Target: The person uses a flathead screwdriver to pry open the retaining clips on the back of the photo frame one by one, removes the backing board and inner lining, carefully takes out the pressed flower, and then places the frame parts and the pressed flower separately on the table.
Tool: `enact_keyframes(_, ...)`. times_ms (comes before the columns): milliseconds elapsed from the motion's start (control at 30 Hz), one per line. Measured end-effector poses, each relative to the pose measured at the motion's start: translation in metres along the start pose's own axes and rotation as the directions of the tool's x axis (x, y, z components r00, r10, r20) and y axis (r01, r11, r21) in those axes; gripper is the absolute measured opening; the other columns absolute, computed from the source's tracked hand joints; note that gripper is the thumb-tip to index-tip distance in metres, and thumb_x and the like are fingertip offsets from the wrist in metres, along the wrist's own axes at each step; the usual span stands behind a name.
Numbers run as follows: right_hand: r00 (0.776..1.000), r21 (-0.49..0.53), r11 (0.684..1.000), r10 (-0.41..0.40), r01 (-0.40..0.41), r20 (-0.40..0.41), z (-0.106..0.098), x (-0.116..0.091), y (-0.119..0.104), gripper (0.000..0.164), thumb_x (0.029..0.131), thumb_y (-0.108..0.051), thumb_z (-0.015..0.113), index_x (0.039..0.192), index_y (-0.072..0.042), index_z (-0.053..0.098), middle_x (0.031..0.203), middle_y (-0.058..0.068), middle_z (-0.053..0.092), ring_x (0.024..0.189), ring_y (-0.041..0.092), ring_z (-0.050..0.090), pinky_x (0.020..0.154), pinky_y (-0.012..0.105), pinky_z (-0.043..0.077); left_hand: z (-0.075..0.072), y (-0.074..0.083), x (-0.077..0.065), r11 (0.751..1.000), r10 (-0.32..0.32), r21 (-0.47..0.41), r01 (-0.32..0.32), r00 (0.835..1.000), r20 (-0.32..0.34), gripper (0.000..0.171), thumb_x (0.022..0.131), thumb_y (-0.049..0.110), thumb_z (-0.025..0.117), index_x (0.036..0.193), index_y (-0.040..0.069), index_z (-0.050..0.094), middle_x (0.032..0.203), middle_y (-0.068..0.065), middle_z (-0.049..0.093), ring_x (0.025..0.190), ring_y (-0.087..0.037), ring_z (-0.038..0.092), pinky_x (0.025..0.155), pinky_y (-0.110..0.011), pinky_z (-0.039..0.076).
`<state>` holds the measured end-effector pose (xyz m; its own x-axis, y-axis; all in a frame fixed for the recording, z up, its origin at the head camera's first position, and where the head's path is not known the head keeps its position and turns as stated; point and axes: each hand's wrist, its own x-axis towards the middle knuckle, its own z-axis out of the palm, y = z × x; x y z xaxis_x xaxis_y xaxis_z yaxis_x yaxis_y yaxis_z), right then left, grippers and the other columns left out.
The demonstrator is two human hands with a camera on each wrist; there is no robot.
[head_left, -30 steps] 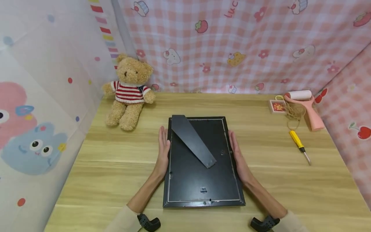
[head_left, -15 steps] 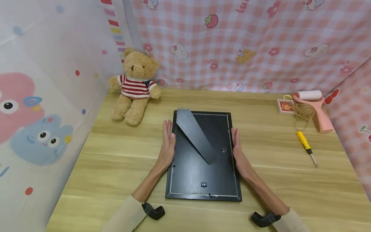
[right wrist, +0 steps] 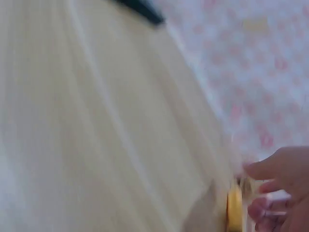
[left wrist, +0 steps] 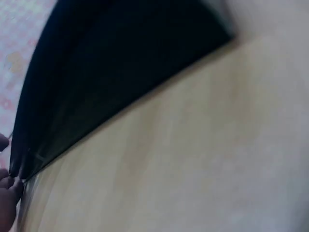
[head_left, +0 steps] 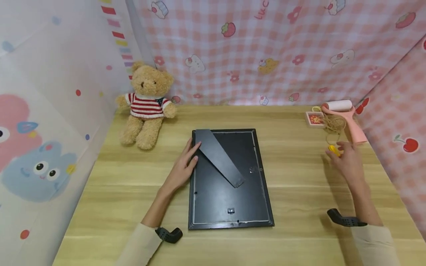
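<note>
Pink gingham backdrop cloth (head_left: 213,48): slanting red letters (head_left: 261,10) are reading "luc"
Place: nearing the cloth's visible upper edge

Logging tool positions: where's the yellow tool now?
Right side of the head view: the yellow tool is by the right hand, just below the twine.

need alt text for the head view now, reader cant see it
A person's left hand touches a black picture frame lying back side up on a wooden table, while the right hand is at a yellow handle. A teddy bear sits behind, to the left.
</note>
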<state>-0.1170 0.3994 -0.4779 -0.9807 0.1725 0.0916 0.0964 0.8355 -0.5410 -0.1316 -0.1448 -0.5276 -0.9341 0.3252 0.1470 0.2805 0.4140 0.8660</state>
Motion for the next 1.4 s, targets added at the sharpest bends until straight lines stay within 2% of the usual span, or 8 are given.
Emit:
enact_keyframes(100, 0.989, -0.121, 0.990, 0.084, -0.069, 0.124, -0.006, -0.005, 0.028, 0.061, 0.111, -0.025, 0.066, 0.135, 0.028, 0.046, 0.127, 0.052, 0.044, 0.108, 0.065, 0.053, 0.081, 0.072, 0.050, -0.006, -0.004, -0.004, 0.999, -0.005, 0.032, 0.003, 0.999, 0.040, 0.055, 0.117, 0.016, 0.051, 0.171, 0.011, 0.040, 0.184, -0.021, 0.007, 0.166, -0.047, 0.022, 0.133, -0.068, 0.023)
enact_keyframes(300, 0.991, -0.159, 0.986, 0.067, -0.047, 0.119, -0.002, -0.012, 0.040, 0.040, 0.109, -0.014, 0.066, 0.120, 0.024, 0.055, 0.117, 0.047, 0.051, 0.103, 0.062, 0.056, 0.079, 0.071, 0.049, -0.016, -0.009, -0.002, 0.999, -0.015, 0.034, 0.013, 0.997, 0.078, 0.054, 0.116, 0.016, 0.054, 0.169, 0.014, 0.045, 0.184, -0.020, 0.012, 0.168, -0.045, 0.019, 0.132, -0.070, 0.025)
enact_keyframes(667, 0.993, 0.034, 0.994, -0.103, 0.100, 0.066, 0.008, 0.000, -0.014, 0.026, 0.106, -0.002, 0.067, 0.113, 0.023, 0.067, 0.083, 0.022, 0.066, 0.065, 0.004, 0.048, 0.055, 0.022, 0.039, -0.032, -0.014, 0.007, 0.995, 0.001, 0.098, -0.027, 0.969, 0.248, 0.061, 0.114, 0.015, 0.058, 0.171, 0.007, 0.036, 0.182, -0.027, 0.006, 0.165, -0.053, 0.017, 0.130, -0.071, 0.025)
enact_keyframes(900, 0.985, 0.260, 0.959, -0.140, 0.111, 0.096, 0.009, -0.011, -0.046, 0.029, 0.114, -0.007, 0.056, 0.126, 0.019, 0.060, 0.113, 0.031, 0.070, 0.082, -0.010, 0.058, 0.063, 0.013, 0.051, -0.029, -0.014, 0.007, 0.997, -0.010, 0.074, -0.012, 0.956, 0.294, 0.064, 0.114, 0.017, 0.059, 0.172, 0.006, 0.033, 0.183, -0.025, 0.001, 0.168, -0.049, 0.012, 0.132, -0.069, 0.022)
enact_keyframes(1000, 0.984, 0.612, 0.785, -0.166, 0.096, 0.059, 0.013, -0.016, -0.062, 0.027, 0.116, -0.013, 0.053, 0.133, 0.008, 0.059, 0.118, 0.013, 0.075, 0.083, -0.010, 0.056, 0.069, 0.011, 0.050, -0.029, -0.014, 0.007, 0.998, -0.011, 0.063, -0.007, 0.959, 0.283, 0.064, 0.114, 0.016, 0.059, 0.172, 0.006, 0.034, 0.183, -0.025, 0.001, 0.168, -0.049, 0.012, 0.132, -0.069, 0.022)
enact_keyframes(1200, 0.970, 0.999, 0.038, -0.244, 0.011, -0.002, 0.046, -0.020, -0.097, 0.024, 0.117, -0.006, 0.046, 0.124, 0.007, 0.064, 0.112, 0.011, 0.071, 0.078, 0.014, 0.055, 0.072, 0.023, 0.048, -0.032, -0.010, 0.009, 0.998, -0.021, 0.066, 0.004, 0.966, 0.258, 0.064, 0.114, 0.017, 0.060, 0.172, 0.007, 0.034, 0.184, -0.024, 0.002, 0.168, -0.046, 0.015, 0.134, -0.067, 0.021)
enact_keyframes(1300, 0.966, 0.994, -0.111, -0.259, -0.021, -0.009, 0.063, -0.026, -0.110, 0.030, 0.117, -0.004, 0.042, 0.117, 0.006, 0.071, 0.111, 0.013, 0.072, 0.076, 0.016, 0.056, 0.071, 0.024, 0.047, -0.032, -0.011, 0.009, 0.997, -0.010, 0.077, -0.010, 0.967, 0.255, 0.064, 0.114, 0.017, 0.060, 0.171, 0.006, 0.035, 0.183, -0.024, 0.003, 0.168, -0.047, 0.015, 0.134, -0.067, 0.021)
enact_keyframes(1400, 0.958, 0.996, -0.086, -0.287, -0.013, -0.012, 0.079, -0.034, -0.119, 0.033, 0.117, 0.000, 0.042, 0.116, 0.001, 0.075, 0.109, 0.009, 0.074, 0.076, 0.014, 0.061, 0.072, 0.021, 0.052, -0.034, -0.011, 0.008, 0.997, -0.007, 0.075, -0.014, 0.965, 0.261, 0.064, 0.114, 0.017, 0.061, 0.172, 0.006, 0.035, 0.183, -0.024, 0.003, 0.168, -0.047, 0.014, 0.133, -0.068, 0.021)
